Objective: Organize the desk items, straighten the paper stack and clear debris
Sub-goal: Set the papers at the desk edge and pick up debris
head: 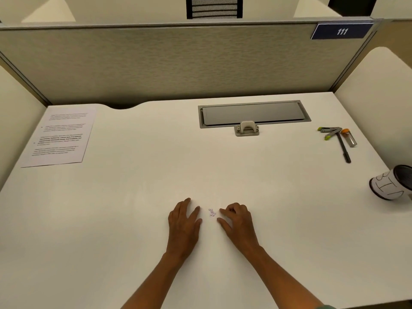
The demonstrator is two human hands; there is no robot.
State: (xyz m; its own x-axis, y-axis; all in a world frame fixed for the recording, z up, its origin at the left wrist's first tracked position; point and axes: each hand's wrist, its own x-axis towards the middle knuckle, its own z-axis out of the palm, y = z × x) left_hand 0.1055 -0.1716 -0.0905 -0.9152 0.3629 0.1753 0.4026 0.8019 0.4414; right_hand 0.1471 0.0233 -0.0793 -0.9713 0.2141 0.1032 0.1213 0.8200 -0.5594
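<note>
A small heap of pale paper debris (212,212) lies on the white desk (138,188) near its front middle. My left hand (184,221) rests flat just left of the heap, fingers together and holding nothing. My right hand (236,219) sits just right of the heap with its fingers curled toward it; both hands stay a little apart from the scraps. A printed paper stack (60,134) lies at the far left corner, edges aligned. A stapler (329,131), a black pen (344,149) and an orange-capped clear tube (349,138) lie grouped at the far right.
A white mug with a dark rim (392,184) lies on its side at the right edge. A beige hole punch (247,128) stands in front of a grey cable-tray lid (254,113) set into the desk. Beige partition walls (178,63) enclose the desk.
</note>
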